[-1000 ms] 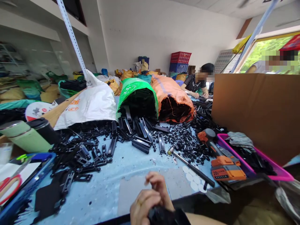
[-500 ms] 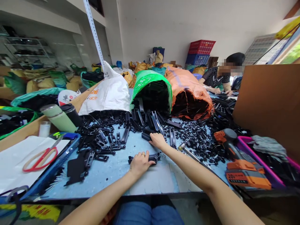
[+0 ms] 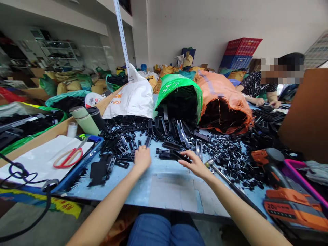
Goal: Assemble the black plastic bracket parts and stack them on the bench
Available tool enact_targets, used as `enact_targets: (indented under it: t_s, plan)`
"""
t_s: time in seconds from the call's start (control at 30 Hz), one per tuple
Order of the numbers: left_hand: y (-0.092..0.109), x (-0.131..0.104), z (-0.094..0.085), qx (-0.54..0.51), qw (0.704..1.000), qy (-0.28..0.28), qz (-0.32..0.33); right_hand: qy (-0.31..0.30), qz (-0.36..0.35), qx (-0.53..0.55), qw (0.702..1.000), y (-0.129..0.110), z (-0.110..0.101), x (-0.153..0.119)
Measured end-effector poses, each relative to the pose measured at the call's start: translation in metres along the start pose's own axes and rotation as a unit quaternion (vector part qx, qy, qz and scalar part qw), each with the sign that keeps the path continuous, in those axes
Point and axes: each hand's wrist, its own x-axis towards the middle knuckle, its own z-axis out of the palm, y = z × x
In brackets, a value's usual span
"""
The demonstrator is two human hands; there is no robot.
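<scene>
My left hand (image 3: pixel 142 158) reaches in at the right edge of a pile of small black plastic parts (image 3: pixel 124 141). Its fingers curl downward, and whatever lies under them is hidden. My right hand (image 3: pixel 195 164) has thumb and fingers closed around the near end of a long black plastic part (image 3: pixel 180 155). That part's far end meets a black jointed piece (image 3: pixel 165 153) on the blue tabletop; whether the two are joined I cannot tell. Just beyond lie longer black strips (image 3: pixel 179 131). A hammer (image 3: pixel 225 179) rests right of my right hand.
White (image 3: pixel 130 99), green (image 3: pixel 179 82) and orange (image 3: pixel 215 87) sacks lie behind the parts. Pins (image 3: pixel 225 155) are heaped at right, near an orange cordless drill (image 3: pixel 289 201). Scissors (image 3: pixel 69 158) and a blue tray (image 3: pixel 96 147) stand left. A co-worker (image 3: pixel 266 82) works at far right.
The view has swung left. My left hand has left the black jointed piece near the table front and moved forward to the parts pile. My right hand has shifted back slightly with a black part.
</scene>
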Motion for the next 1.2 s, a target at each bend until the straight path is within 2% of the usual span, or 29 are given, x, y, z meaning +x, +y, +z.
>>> enact_targets:
  t_s: [0.1, 0.17, 0.2, 0.27, 0.33, 0.43, 0.5, 0.6, 0.7, 0.77, 0.8, 0.83, 0.9, 1.0, 1.07, 1.1, 1.13, 1.2]
  plan:
    - [-0.044, -0.011, -0.006, 0.023, 0.999, -0.03, -0.013, -0.003, -0.018, 0.142, 0.99, 0.001, 0.026, -0.029]
    - [-0.056, -0.012, -0.011, 0.024, 0.999, -0.042, 0.004, -0.005, -0.027, 0.192, 0.981, 0.008, 0.036, -0.043]
    - [-0.056, -0.012, -0.013, 0.021, 0.999, -0.046, 0.017, -0.002, -0.026, 0.178, 0.984, 0.014, 0.036, -0.051]
    - [-0.047, -0.017, -0.017, 0.009, 0.998, -0.046, 0.051, -0.005, -0.019, 0.092, 0.996, 0.027, 0.026, -0.067]
    - [-0.028, -0.03, -0.018, -0.026, 0.994, -0.031, 0.098, -0.037, -0.017, -0.024, 0.999, 0.039, 0.009, -0.083]
    - [0.007, -0.066, -0.011, -0.098, 0.981, -0.028, 0.164, -0.086, -0.034, -0.177, 0.98, 0.044, -0.005, -0.1]
    - [0.024, -0.093, -0.002, -0.117, 0.979, -0.048, 0.161, -0.087, -0.059, -0.251, 0.962, 0.04, 0.0, -0.103]
    - [0.027, -0.121, 0.01, -0.137, 0.986, -0.036, 0.09, -0.083, -0.081, -0.281, 0.953, 0.031, 0.017, -0.1]
    - [0.018, -0.128, 0.012, -0.241, 0.968, 0.052, 0.039, -0.034, -0.05, -0.193, 0.979, 0.028, 0.03, -0.095]
    - [0.018, -0.125, 0.008, -0.348, 0.931, 0.108, 0.024, 0.009, 0.008, -0.078, 0.997, 0.028, 0.034, -0.092]
    - [0.022, -0.123, 0.004, -0.405, 0.907, 0.114, 0.013, 0.025, 0.044, -0.006, 0.999, 0.028, 0.037, -0.09]
    - [0.027, -0.119, 0.0, -0.457, 0.883, 0.104, -0.005, 0.037, 0.08, 0.069, 0.994, 0.028, 0.039, -0.088]
    - [0.041, -0.112, -0.009, -0.543, 0.836, 0.054, -0.05, 0.062, 0.146, 0.206, 0.965, 0.026, 0.043, -0.083]
    - [0.054, -0.101, -0.021, -0.618, 0.78, -0.013, -0.097, 0.094, 0.208, 0.324, 0.918, 0.021, 0.047, -0.08]
    - [0.057, -0.094, -0.027, -0.622, 0.776, -0.019, -0.102, 0.096, 0.222, 0.357, 0.902, 0.017, 0.046, -0.081]
    - [0.057, -0.091, -0.029, -0.608, 0.787, -0.011, -0.101, 0.095, 0.224, 0.369, 0.897, 0.016, 0.045, -0.082]
    - [0.058, -0.088, -0.031, -0.581, 0.808, -0.001, -0.101, 0.094, 0.226, 0.378, 0.893, 0.015, 0.045, -0.083]
    - [0.063, -0.085, -0.031, -0.484, 0.869, 0.019, -0.103, 0.09, 0.226, 0.392, 0.887, 0.013, 0.048, -0.083]
